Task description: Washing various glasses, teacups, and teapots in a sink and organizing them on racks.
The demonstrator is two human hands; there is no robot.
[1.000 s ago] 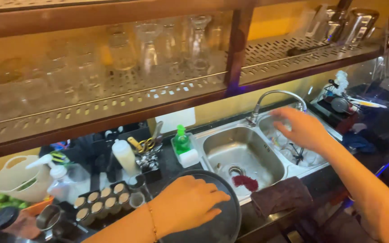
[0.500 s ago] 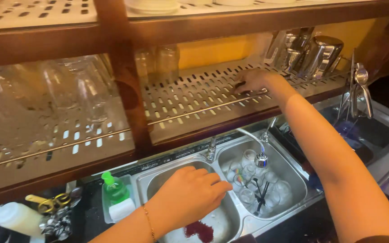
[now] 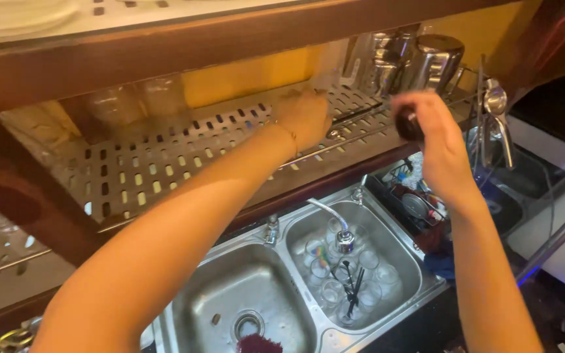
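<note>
Perforated stainless steel is forming the shelf on which both hands are working, under a dark wooden beam.

The left hand is reaching up onto the shelf with its fingers bent around the base of a clear drinking glass; the glass is blurred, and whether the grip is closing fully cannot be told. The right hand is hovering just in front of the shelf edge with its fingers curling around a small dark rounded object, which is largely covered by the fingers, so its kind cannot be told. The two hands are near each other but apart.

More clear glasses are standing farther left on the same shelf. Polished metal jugs are standing at the right end of the shelf, just behind the right hand.

Below, a double stainless sink is sitting in the tabletop. Its right basin is holding a cluster of small clear glasses and thin dark stirrers under a curved tap. The left basin is showing a drain with a dark red item beside it. A wire basket with utensils is standing right of the sink.
</note>
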